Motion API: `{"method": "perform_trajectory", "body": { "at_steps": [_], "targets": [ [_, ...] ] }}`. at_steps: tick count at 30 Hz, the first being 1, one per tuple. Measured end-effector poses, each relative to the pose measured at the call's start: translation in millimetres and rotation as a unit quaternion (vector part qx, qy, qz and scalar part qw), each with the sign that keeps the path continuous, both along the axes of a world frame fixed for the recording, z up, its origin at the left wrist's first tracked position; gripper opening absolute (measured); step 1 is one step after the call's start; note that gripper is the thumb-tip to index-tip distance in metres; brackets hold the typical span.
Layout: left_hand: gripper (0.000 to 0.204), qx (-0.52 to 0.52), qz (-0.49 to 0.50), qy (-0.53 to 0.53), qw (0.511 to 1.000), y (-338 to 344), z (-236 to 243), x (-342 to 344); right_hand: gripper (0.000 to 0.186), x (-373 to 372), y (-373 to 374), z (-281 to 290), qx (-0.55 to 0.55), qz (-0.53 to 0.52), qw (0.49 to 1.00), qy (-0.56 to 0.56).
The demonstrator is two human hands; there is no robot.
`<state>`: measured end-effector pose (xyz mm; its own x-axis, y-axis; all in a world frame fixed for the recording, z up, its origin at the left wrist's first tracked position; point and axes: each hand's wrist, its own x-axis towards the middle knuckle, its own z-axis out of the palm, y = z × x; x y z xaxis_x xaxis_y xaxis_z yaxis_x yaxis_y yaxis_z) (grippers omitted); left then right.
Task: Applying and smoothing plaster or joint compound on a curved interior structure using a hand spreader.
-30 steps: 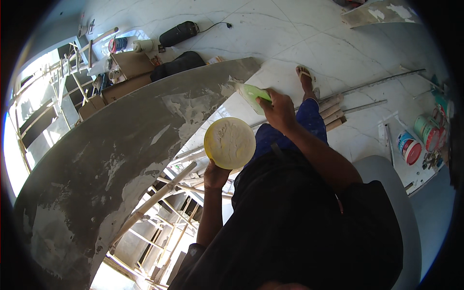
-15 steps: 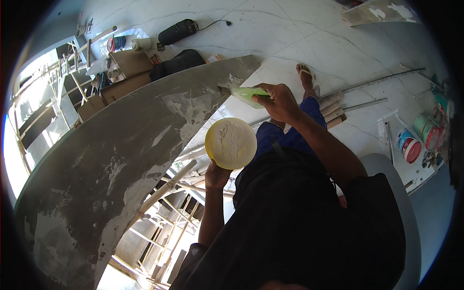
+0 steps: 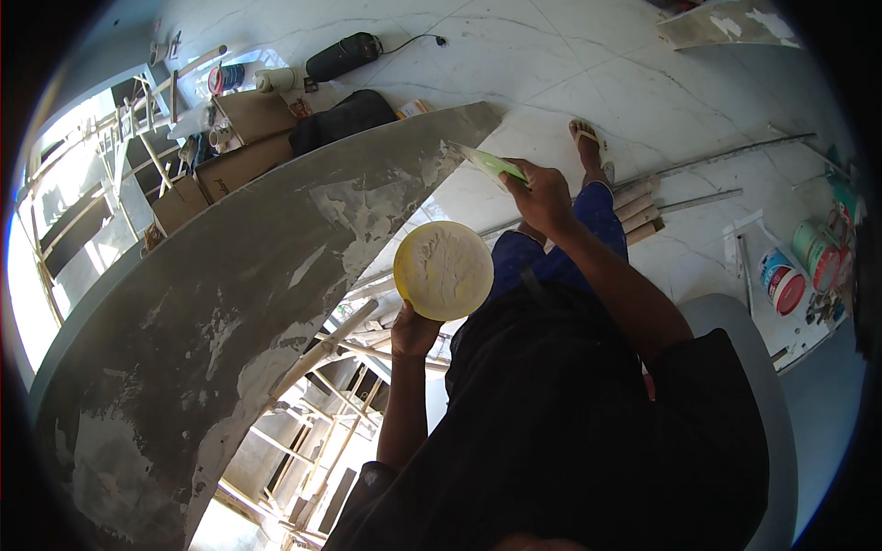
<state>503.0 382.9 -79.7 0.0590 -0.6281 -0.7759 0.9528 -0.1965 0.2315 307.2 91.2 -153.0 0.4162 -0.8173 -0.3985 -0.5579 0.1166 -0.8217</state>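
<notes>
Green flat scraper [image 3: 491, 164] pinched in right hand [image 3: 548, 198] at curved grey band [image 3: 184, 308]; round yellow paste dish [image 3: 401, 275], left hand [image 3: 415, 332] clasping, likely face-up against spills.

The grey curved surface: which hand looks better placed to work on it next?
Probably the right hand: it holds the green scraper, its tip at or near the grey surface. The left hand is occupied, supporting a round yellow container of pale paste.

Right hand [image 3: 548, 204] forward, fingers [image 3: 525, 172] in a curl (left hand [image 3: 416, 332] farther back).
</notes>
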Motion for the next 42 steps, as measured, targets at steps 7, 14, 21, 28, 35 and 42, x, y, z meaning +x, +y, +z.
{"method": "perform_trajectory", "body": {
  "at_steps": [7,14,21,28,35,42],
  "targets": [
    [0.076,-0.004,-0.008,-0.014,1.000,5.2,-0.9,0.0,0.023,22.8,21.1,13.4,-0.189,0.018,0.981,-0.041],
    [0.078,0.005,-0.005,-0.015,1.000,5.5,0.0,0.5,0.030,42.2,33.6,33.4,-0.238,0.048,0.970,-0.007],
    [0.078,0.016,-0.010,-0.013,1.000,7.4,-4.1,2.9,0.041,63.3,19.9,54.0,-0.193,0.033,0.975,-0.102],
    [0.076,0.005,-0.008,-0.009,1.000,0.8,-4.0,5.0,0.033,15.8,-18.9,33.1,-0.024,-0.063,0.998,-0.019],
    [0.076,0.001,-0.014,-0.020,1.000,1.1,-7.2,4.0,0.030,29.2,-32.4,-33.2,0.003,-0.014,0.999,-0.047],
    [0.076,0.013,-0.003,-0.001,1.000,2.2,-5.2,3.4,0.029,24.9,-25.6,-33.4,0.016,0.021,0.995,-0.096]
  ]
}}
